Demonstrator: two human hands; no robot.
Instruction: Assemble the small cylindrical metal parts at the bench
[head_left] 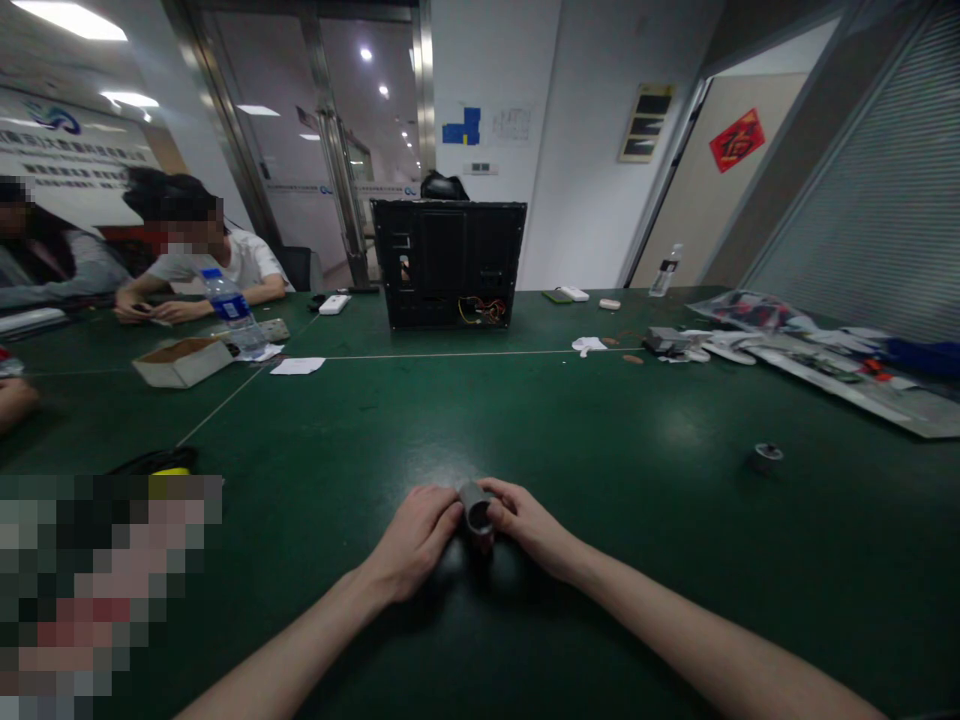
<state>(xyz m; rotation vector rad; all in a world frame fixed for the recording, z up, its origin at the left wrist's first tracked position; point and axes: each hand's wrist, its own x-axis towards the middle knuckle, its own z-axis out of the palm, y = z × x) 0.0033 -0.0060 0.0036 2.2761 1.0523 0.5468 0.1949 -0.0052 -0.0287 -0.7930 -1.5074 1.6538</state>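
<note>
Both of my hands rest on the green table (615,470) near its front edge, closed round a small grey cylinder (475,507). My left hand (415,537) grips it from the left with curled fingers. My right hand (529,524) pinches it from the right. Under the cylinder shows a dark reddish part whose shape I cannot make out.
A black open computer case (448,263) stands at the table's far middle. A small round part (766,455) lies to the right. Papers and packaging (817,355) cover the far right. At the far left sit two people, with a water bottle (234,312) and a cardboard box (181,361).
</note>
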